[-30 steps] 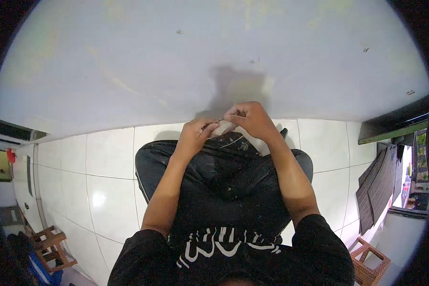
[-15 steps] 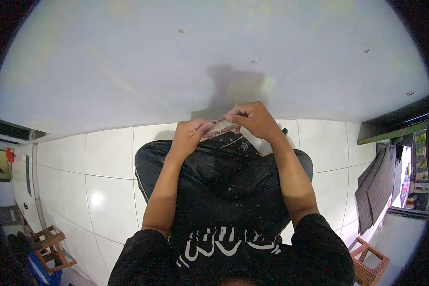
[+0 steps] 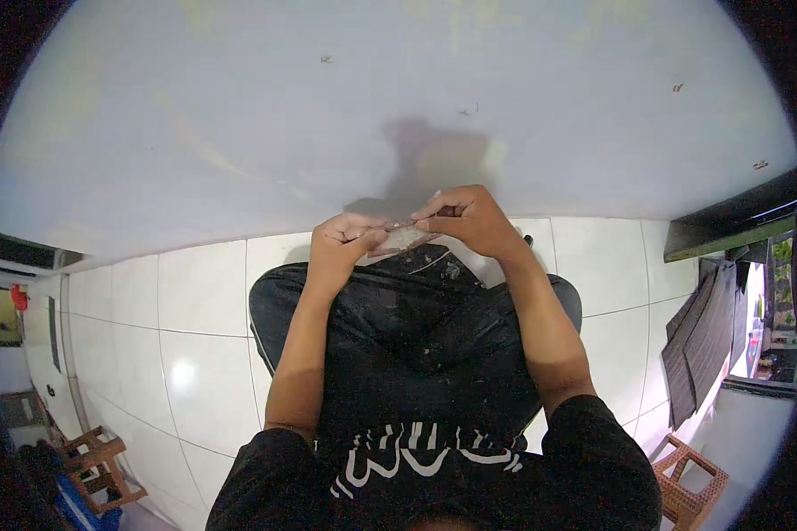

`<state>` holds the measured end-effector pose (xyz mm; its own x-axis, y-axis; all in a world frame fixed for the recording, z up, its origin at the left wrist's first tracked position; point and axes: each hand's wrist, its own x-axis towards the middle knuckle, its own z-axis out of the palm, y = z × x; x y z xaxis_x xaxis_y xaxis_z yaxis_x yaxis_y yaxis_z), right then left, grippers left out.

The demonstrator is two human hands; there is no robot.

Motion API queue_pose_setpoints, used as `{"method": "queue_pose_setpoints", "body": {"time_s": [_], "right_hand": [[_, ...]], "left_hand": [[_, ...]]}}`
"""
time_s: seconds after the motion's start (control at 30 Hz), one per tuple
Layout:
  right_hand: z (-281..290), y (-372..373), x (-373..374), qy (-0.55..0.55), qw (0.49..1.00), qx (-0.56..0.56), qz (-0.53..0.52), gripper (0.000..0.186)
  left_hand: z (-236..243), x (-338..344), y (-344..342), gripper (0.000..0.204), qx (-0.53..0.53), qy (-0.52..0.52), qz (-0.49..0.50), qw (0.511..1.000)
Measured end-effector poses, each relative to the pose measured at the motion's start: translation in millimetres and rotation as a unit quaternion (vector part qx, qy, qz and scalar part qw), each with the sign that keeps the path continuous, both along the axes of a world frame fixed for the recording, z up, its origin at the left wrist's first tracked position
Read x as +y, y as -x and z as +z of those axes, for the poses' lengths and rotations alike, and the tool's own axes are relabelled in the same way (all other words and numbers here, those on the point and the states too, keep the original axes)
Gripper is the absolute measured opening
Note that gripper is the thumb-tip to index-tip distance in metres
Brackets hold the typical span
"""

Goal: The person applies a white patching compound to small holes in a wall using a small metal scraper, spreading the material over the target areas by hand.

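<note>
Both hands meet in front of my crossed legs, pinching a small see-through plastic packet [image 3: 406,237] with whitish contents and reddish-brown edges. My left hand [image 3: 338,246] has its thumb and fingers closed on the left end of the packet's upper edge. Farther along that edge, the thumb and fingertips of my right hand [image 3: 469,217] are pressed together. Fine print and the exact contents are too small to make out. Below the right hand lies a pale flat piece [image 3: 485,268], partly hidden by the forearm.
A pale wall [image 3: 239,115] rises just beyond my hands. White floor tiles [image 3: 204,372] surround my dark trousers [image 3: 416,336]. Woven stools stand at the lower left [image 3: 102,469] and lower right [image 3: 691,482]. A dark striped cloth [image 3: 704,332] hangs at the right.
My left hand has shifted slightly left, and its fingers have lifted and stretched along the packet's upper edge. The right hand has risen a little, still pinching.
</note>
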<state>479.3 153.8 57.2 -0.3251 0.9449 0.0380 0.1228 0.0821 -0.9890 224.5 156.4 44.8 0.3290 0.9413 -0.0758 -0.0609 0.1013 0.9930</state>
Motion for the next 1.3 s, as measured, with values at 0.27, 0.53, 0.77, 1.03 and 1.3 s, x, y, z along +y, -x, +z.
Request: {"method": "queue_pose_setpoints", "body": {"time_s": [0.27, 0.53, 0.77, 1.03, 1.3], "right_hand": [[2, 0, 2, 0.005, 1.000, -0.015, -0.013, 0.016], [9, 3, 0, 0.094, 0.995, 0.035, -0.006, 0.013], [11, 5, -2, 0.049, 0.996, 0.066, -0.030, 0.015], [11, -1, 1, 0.014, 0.999, -0.002, -0.029, 0.018], [22, -6, -2, 0.072, 0.996, 0.047, -0.020, 0.015]], "left_hand": [[-20, 0, -3, 0.015, -0.102, 0.070, 0.036, 0.992], [-4, -2, -9, 0.014, -0.073, 0.103, 0.042, 0.991], [-16, 0, -10, 0.013, -0.188, 0.059, 0.033, 0.980], [-32, 6, -4, 0.014, -0.247, 0.063, -0.017, 0.967], [-16, 3, -5, 0.014, -0.128, 0.026, -0.039, 0.991]]}}
